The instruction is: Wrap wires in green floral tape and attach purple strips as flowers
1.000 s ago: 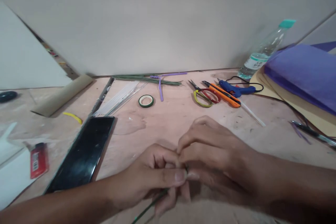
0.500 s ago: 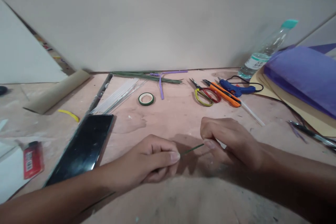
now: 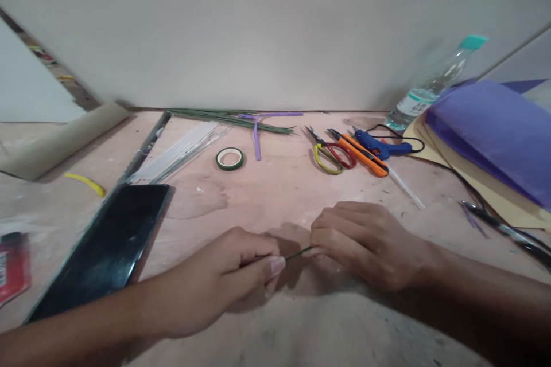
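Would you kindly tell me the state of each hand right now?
Left hand: closed, holding a thin green stem.
Right hand: closed, holding the same stem.

Craft workspace, scissors (image 3: 328,146), glue gun (image 3: 379,147), green tape (image 3: 230,168)

Black phone (image 3: 101,249), capped bottle (image 3: 415,104), cardboard tube (image 3: 64,140)

Back wall (image 3: 275,34): plain grey-white, ten through two o'clock
Side panel (image 3: 30,83): white, between nine and ten
Wall seam (image 3: 516,49): slanting, two o'clock
Work surface (image 3: 275,195): pinkish, stained; dark groove (image 3: 148,146) at nine
Light: soft, dim
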Motion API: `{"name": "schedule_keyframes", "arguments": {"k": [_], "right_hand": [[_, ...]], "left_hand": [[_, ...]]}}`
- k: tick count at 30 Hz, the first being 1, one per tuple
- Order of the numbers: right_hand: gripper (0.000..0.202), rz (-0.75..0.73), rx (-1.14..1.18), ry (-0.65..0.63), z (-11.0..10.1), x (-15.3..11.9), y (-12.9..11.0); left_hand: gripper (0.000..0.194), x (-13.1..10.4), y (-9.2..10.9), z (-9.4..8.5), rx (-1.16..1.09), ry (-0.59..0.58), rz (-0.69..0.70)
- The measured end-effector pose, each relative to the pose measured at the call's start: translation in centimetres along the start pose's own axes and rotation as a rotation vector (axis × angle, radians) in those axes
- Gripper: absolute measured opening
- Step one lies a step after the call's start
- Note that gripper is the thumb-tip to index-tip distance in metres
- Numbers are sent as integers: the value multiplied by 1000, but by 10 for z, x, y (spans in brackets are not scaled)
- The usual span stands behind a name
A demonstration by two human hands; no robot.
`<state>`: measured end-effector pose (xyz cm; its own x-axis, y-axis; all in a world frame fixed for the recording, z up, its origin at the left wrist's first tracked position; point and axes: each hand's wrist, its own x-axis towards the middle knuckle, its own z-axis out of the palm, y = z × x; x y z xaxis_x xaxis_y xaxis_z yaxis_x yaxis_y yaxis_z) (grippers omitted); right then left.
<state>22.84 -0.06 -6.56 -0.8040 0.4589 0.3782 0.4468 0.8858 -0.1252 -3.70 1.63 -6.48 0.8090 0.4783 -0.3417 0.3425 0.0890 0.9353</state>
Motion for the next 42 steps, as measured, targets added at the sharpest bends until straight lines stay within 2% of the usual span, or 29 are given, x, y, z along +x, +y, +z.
{"name": "schedule_keyframes", "arguments": {"k": [3,6,9,11,13,15,19,21,27,29,32,34,38,42], "right_hand": [[47,15,-30,-21,4,0,2],[36,61,-57,-15,8,-5,16],[22,248,-45,-30,3,-21,44],[19,428,7,31,-6,-39,65],[22,551,47,31,-17,-60,82],[32,609,55,-8,-27,-82,91],[35,651,24,-2,-34,-110,87],[30,660,33,-7,-30,-115,81],[20,698,128,-6,-14,-96,62],[18,693,157,2,-9,-82,57],[14,677,179,20,-1,-61,47],[9,662,195,31,5,-47,39],[8,628,219,91,10,-26,28],[10,651,210,248,10,-26,42]], "left_hand": [[33,2,4,1,336,73,54],[26,4,6,-2,726,126,-36],[20,5,6,-12,1095,169,-153],[26,5,1,-22,1246,258,-182],[36,7,-5,-35,1260,393,-164],[41,9,-12,-46,1168,542,-94],[48,11,-19,-59,967,768,124],[47,11,-19,-60,889,823,148],[21,13,-20,-58,798,853,130],[25,12,-19,-58,808,843,158],[40,9,-17,-56,832,825,210],[44,6,-16,-52,885,820,286],[25,5,-16,-45,1081,708,422],[29,9,-16,-49,937,591,256]]}}
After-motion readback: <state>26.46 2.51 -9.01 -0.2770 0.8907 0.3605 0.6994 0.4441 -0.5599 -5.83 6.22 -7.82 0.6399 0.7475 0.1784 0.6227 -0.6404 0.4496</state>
